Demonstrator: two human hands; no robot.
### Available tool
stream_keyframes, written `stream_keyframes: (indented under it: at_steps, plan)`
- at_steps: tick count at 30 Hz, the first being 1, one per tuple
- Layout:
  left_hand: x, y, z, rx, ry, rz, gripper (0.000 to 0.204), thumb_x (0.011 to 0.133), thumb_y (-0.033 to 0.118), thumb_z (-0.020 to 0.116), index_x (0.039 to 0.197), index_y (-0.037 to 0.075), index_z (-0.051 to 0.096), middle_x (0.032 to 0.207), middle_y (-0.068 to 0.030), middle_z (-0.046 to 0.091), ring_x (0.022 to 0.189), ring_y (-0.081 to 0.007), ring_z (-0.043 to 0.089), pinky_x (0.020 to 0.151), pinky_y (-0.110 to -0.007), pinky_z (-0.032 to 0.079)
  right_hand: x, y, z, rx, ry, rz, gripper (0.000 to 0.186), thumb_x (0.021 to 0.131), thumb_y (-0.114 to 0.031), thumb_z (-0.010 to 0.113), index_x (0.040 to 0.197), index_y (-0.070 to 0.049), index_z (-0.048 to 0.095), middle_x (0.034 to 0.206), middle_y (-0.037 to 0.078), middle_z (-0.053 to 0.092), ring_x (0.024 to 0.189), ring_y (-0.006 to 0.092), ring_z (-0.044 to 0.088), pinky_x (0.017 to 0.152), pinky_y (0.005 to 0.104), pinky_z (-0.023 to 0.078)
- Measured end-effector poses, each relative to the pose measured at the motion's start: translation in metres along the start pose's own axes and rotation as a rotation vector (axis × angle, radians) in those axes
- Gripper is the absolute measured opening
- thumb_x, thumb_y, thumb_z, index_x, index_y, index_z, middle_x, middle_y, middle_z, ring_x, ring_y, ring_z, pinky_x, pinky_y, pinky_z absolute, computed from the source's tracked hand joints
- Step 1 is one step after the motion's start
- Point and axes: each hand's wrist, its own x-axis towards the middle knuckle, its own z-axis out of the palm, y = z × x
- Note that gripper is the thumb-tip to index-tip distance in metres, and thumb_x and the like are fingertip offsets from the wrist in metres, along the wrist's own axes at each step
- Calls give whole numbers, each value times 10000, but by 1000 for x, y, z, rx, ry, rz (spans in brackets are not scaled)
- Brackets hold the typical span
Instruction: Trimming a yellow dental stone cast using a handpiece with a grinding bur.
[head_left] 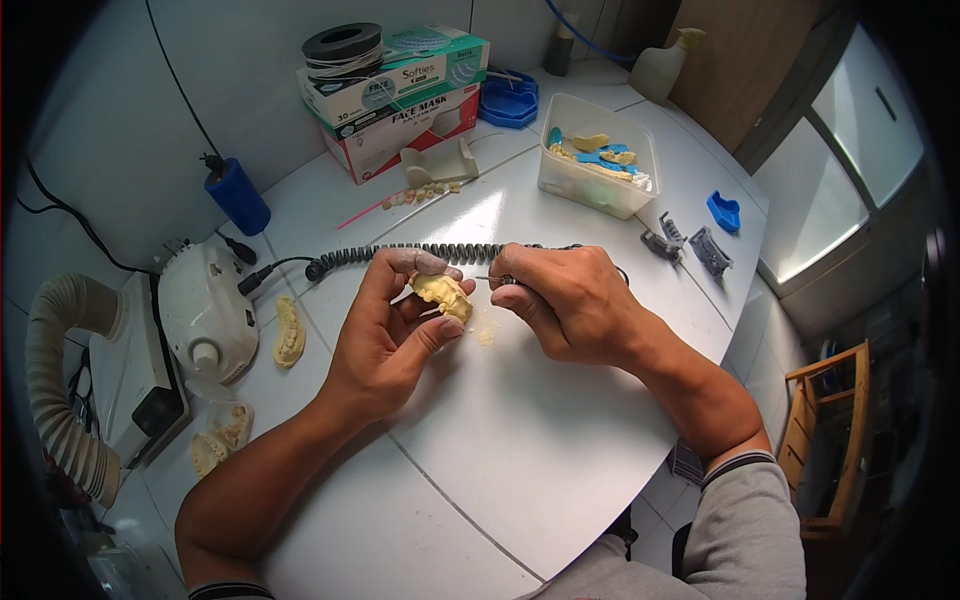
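On a clock face centred on the yellow tooth mould (443,294), the left hand (385,330) is coming in from about eight o'clock and gripping the mould above the tabletop (520,470), its thumb pressing near five. The right hand (575,300) is closing around a slim tool (487,278) at three o'clock, the tip pointing at the mould; whether it is touching, I cannot tell. Pale crumbs (486,332) are lying at four o'clock, and a coiled cord (430,252) is running past twelve. A second mould (289,332) is resting between eight and nine. The held mould is probably behaving like dry plaster: light, stiff, brittle, slightly slippery where dust is coating it. Its thicker body is likely offering the safest hold; thin edges are risking chips.
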Motion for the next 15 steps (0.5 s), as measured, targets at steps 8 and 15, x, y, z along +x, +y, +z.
stream_keyframes:
  at_steps: [8,15]
  plan:
    - [-4,-4,8,-61,1,25,456,974,-106,707,1242,73,385,1322,-119,563,1285,-179,614,1121,-362,555,-1,-12,0,-41,-121,-24,393,1101,-457,582,946,-99,624,744,109,656,634,349,658,551,457,484]
    - [-7,-2,10,92,32,47,432,965,-79,731,1243,60,432,1312,-130,592,1206,-185,633,1049,-358,551,0,-12,-1,39,-138,-29,378,1131,-410,508,931,-105,608,708,104,626,589,349,622,543,458,479]
